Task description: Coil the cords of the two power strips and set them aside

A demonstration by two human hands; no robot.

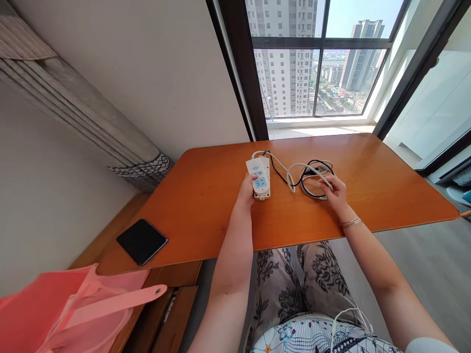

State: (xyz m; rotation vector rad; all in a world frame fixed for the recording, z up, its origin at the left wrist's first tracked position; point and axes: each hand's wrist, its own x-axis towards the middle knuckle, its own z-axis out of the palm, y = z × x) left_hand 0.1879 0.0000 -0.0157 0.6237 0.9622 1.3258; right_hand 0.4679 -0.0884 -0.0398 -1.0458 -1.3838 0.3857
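Note:
A white power strip (259, 182) with blue socket faces is held by its left side in my left hand (246, 189), the thumb lying over its front. White and black cables (307, 177) run from its top end and lie in loose loops on the brown table. Over at the right of these loops, my right hand (334, 190) pinches the white cable between thumb and fingers. A thin bracelet (351, 221) circles my right wrist.
A dark tablet (142, 241) lies on the left part of the brown table (206, 196). Pink fabric with a strap (91, 309) hangs beside the left edge. Behind the table stands a window (316, 63) in a dark frame, and a tied curtain (91, 108) hangs on the left.

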